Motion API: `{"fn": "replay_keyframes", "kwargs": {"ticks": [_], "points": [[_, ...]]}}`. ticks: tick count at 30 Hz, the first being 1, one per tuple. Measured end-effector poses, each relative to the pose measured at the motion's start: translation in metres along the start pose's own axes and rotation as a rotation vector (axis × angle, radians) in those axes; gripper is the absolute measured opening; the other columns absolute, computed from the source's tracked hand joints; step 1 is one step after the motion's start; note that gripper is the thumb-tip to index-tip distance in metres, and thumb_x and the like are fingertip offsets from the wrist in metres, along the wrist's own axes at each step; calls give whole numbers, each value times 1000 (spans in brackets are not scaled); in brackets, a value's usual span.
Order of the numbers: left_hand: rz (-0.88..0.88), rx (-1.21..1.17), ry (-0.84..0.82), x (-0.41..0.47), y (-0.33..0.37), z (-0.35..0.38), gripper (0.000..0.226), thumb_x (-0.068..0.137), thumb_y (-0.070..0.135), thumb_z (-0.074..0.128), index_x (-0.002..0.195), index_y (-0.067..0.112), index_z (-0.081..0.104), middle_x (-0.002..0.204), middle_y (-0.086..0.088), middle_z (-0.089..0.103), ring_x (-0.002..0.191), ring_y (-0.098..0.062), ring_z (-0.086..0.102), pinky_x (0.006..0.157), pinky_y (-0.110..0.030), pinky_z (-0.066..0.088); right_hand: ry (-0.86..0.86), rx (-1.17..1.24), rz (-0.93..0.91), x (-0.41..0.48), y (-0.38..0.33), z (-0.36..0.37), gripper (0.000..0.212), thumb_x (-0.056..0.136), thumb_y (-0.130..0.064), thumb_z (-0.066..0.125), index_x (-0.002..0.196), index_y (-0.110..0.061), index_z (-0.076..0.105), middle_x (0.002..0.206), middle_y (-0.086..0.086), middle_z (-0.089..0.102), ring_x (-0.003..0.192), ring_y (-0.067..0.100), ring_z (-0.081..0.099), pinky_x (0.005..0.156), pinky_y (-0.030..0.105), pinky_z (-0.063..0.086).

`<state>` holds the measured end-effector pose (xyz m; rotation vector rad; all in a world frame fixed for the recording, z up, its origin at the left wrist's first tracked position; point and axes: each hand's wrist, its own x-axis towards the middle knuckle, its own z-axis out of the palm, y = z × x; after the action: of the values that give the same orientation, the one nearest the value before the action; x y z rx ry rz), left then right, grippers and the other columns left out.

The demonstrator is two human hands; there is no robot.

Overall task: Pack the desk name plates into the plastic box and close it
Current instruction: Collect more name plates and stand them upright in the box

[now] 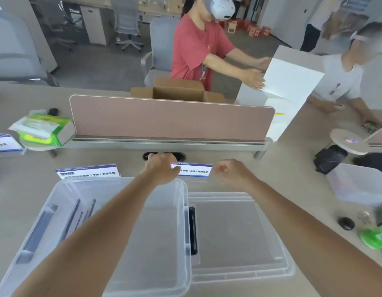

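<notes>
Office desk (239, 185) w/ pink divider (170, 118) — clear plastic box (183, 211) open, lid (239, 236) beside it. L hand (162, 168) grips name plate (194, 170); R hand (230, 172) loosely curled, empty.

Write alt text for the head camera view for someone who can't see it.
The left hand touches one end of a name plate beyond an open plastic box; the right hand hovers curled near its other end. The lid lies right of the box.

Hands (162, 168) (230, 172) — flanking name plate (194, 169)
</notes>
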<state>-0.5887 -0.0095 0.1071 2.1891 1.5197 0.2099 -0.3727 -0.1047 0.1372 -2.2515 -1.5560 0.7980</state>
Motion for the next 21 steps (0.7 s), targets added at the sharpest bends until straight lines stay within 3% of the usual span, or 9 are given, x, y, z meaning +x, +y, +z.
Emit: {"fn": "replay_keyframes", "kwargs": {"ticks": [2,6,13,16,21], "points": [[-44,48,-15,23,0,7,38,85,43,55,120,30,63,117,-1,63,120,-32,44,97,-40,43,0,17,-5,24,11,-1,24,92,-26,47,93,-15,68,97,9,70,71,22,56,61,30,45],[-97,108,-76,71,-1,22,46,85,42,57,129,29,58,127,-1,60,125,-32,42,99,-41,43,-42,-5,-47,78,31,13,24,92,-23,53,109,-14,68,115,7,64,99,26,61,80,35,50],[-151,332,-388,137,-21,53,62,89,36,58,146,22,38,138,-7,48,129,-33,41,103,-41,40,-151,-217,-86,157,62,54,49,95,-32,53,143,-23,45,140,3,45,127,26,43,98,39,45],[-176,367,-500,154,-26,64,64,89,31,58,148,20,34,138,-7,50,123,-29,50,98,-38,45,-211,-378,-161,175,65,64,39,97,-30,51,134,-19,47,135,5,49,123,29,45,91,40,44],[-143,377,-554,169,-27,89,51,94,7,48,142,23,44,141,-9,50,122,-30,53,95,-34,44,-218,-467,-243,191,70,79,15,97,-19,49,110,-14,55,102,8,61,94,32,58,68,33,38]]}}
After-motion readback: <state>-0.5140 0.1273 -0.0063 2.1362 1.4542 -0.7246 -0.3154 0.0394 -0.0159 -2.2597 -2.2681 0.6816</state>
